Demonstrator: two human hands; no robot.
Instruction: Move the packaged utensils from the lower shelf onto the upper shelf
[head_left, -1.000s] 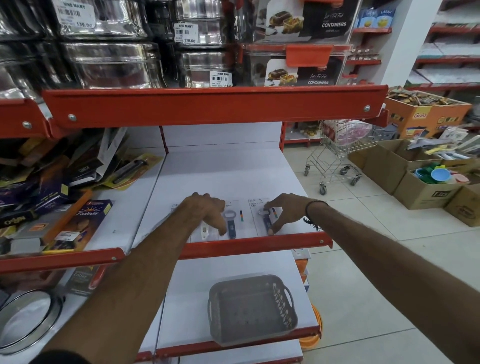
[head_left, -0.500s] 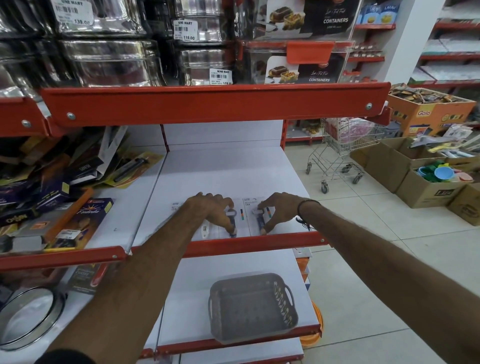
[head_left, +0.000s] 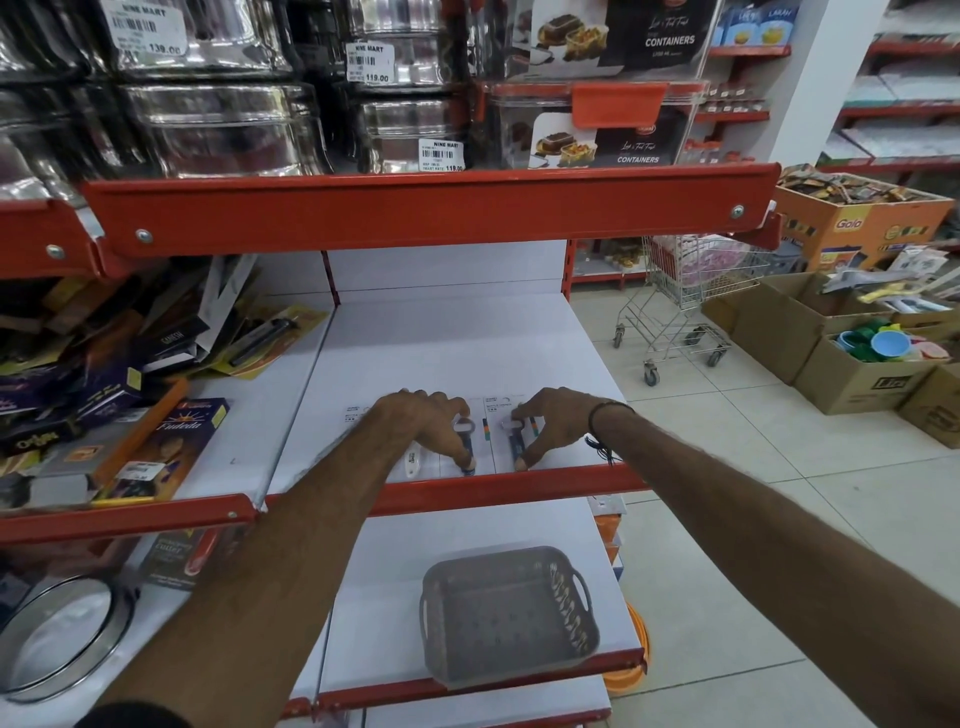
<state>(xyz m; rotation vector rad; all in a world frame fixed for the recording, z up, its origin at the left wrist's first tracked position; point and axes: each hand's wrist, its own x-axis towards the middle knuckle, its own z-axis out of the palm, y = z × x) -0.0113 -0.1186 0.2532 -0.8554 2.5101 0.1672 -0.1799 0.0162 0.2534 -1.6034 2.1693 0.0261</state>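
Note:
Three packaged utensils lie side by side on white cards at the front of the upper white shelf (head_left: 457, 353). My left hand (head_left: 423, 418) spans the middle pack (head_left: 487, 431), a blue-handled opener, with a white-handled pack (head_left: 413, 462) under its palm. My right hand (head_left: 553, 421) grips the right pack (head_left: 497, 402), thumb at the front edge and fingers at the top. Both packs rest flat on the shelf. On the lower shelf (head_left: 395, 571) stands a grey basket (head_left: 504, 613) with nothing in it.
A red shelf lip (head_left: 431, 208) overhangs close above, carrying steel containers (head_left: 218, 130). Boxed goods (head_left: 156, 447) crowd the left bay. A wire trolley (head_left: 680, 291) and open cardboard boxes (head_left: 852, 384) stand on the tiled floor to the right.
My right hand has slid left with its pack, closing the gap to the middle pack. My left hand has shifted slightly right.

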